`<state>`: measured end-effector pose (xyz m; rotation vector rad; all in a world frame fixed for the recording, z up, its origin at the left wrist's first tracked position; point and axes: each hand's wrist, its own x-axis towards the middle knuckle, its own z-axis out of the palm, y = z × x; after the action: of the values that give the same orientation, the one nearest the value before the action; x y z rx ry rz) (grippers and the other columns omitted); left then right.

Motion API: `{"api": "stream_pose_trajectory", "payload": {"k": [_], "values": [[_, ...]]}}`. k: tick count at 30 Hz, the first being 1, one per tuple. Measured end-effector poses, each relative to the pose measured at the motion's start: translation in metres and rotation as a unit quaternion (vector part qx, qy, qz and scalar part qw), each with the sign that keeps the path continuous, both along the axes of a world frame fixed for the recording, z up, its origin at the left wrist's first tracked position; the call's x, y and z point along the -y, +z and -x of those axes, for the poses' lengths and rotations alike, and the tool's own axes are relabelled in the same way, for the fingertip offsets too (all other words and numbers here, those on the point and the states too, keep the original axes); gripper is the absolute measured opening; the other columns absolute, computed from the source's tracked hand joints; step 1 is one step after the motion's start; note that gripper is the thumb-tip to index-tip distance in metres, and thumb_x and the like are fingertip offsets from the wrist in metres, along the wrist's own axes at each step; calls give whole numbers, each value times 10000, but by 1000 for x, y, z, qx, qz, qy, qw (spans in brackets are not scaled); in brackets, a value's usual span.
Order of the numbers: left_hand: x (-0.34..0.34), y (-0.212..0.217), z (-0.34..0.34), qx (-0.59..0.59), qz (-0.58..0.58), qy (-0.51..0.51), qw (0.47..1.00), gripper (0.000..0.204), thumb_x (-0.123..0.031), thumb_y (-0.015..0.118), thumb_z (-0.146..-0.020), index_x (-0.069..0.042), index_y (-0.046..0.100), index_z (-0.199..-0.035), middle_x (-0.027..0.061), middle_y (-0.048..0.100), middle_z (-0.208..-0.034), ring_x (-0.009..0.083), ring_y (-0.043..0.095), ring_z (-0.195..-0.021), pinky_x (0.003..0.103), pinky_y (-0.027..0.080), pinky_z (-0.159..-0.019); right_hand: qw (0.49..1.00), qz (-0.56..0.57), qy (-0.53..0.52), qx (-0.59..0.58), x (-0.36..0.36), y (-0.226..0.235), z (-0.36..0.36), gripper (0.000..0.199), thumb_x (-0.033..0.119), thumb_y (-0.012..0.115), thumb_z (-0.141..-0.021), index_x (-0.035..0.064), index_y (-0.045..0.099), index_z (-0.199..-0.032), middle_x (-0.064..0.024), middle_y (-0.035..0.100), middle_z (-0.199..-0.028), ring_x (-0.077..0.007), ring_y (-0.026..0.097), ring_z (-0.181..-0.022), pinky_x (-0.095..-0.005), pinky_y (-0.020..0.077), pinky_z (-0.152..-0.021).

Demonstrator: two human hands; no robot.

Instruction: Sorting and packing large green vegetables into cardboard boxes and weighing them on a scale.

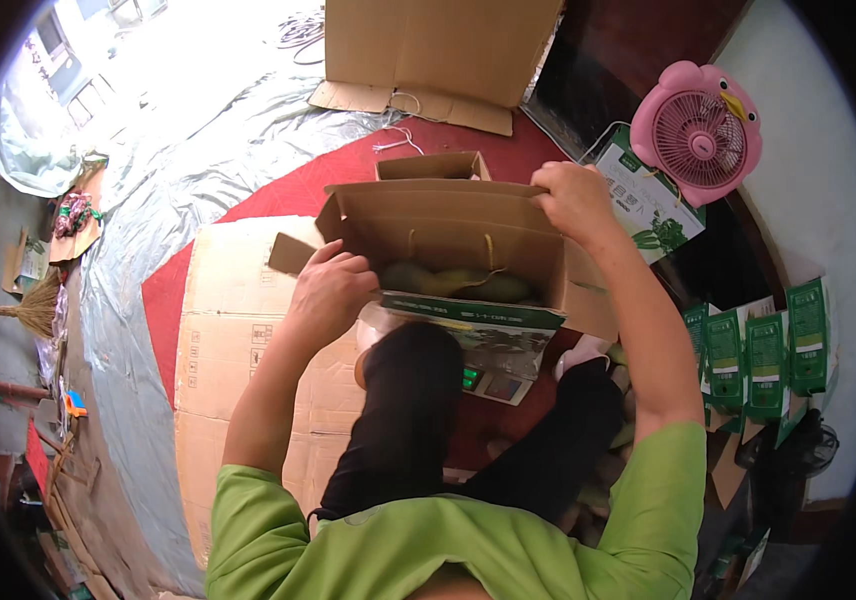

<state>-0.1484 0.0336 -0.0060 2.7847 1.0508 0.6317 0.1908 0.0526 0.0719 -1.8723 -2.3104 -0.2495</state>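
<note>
An opened green-printed cardboard carton (478, 312) stands in front of my knees, its brown flaps raised. Inside lie several rounded green vegetables or melons (458, 283), partly in shadow, and yellowish cord handles (493, 252) show on the far inner wall. My left hand (333, 285) is closed at the carton's left side, fingers curled over the edge beside a small side flap (291, 254). Up at the far right corner, my right hand (575, 200) grips the top of the tall far flap (438, 200). Beneath the carton shows part of a scale (496, 386) with a lit green display.
A flattened cardboard sheet (238, 340) covers the floor at left, over red cloth (248, 195). A pink fan (700, 135) stands far right near a printed carton (653, 200). Green cartons (763, 360) line the right side. A large brown box (438, 50) is at the back.
</note>
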Motion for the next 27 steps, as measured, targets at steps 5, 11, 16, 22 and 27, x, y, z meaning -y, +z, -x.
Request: {"api": "stream_pose_trajectory", "payload": {"k": [5, 11, 16, 22, 27], "values": [[13, 26, 56, 10, -45, 54, 997, 72, -161, 671, -751, -101, 640, -725, 29, 585, -775, 202, 606, -846, 419, 402, -1018, 997, -49, 52, -30, -28, 5, 62, 115, 201, 656, -723, 131, 697, -804, -56, 672, -874, -254, 638, -901, -438, 431, -729], [52, 39, 148, -39, -103, 162, 981, 43, -129, 674, -716, -93, 651, -716, 41, 616, -801, 216, 610, -866, 443, 405, -1007, 988, -68, 122, -58, -44, -16, 166, 138, 254, 682, -742, 131, 659, -798, -35, 649, -850, -242, 639, -873, -428, 447, -749], [102, 36, 222, -78, -109, 234, 963, 7, -98, 644, -705, -97, 652, -704, 58, 607, -792, 233, 601, -935, 462, 377, -1028, 978, -24, 171, -114, -29, -49, 265, 157, 267, 666, -754, 116, 673, -796, -64, 653, -852, -248, 642, -839, -442, 438, -747], [174, 3, 305, -192, -80, 345, 915, 95, -113, 598, -716, -112, 633, -627, 66, 600, -752, 233, 602, -978, 489, 367, -1027, 957, 59, 247, -144, 15, -126, 369, 149, 265, 645, -746, 119, 670, -756, -64, 662, -788, -242, 646, -726, -415, 428, -672], [234, -66, 358, -241, 8, 397, 886, 80, -138, 625, -693, -129, 656, -619, 46, 586, -723, 229, 594, -931, 474, 395, -997, 917, 230, 271, -182, 70, -175, 412, 153, 235, 608, -800, 116, 701, -823, -102, 691, -833, -272, 672, -825, -436, 480, -728]]}}
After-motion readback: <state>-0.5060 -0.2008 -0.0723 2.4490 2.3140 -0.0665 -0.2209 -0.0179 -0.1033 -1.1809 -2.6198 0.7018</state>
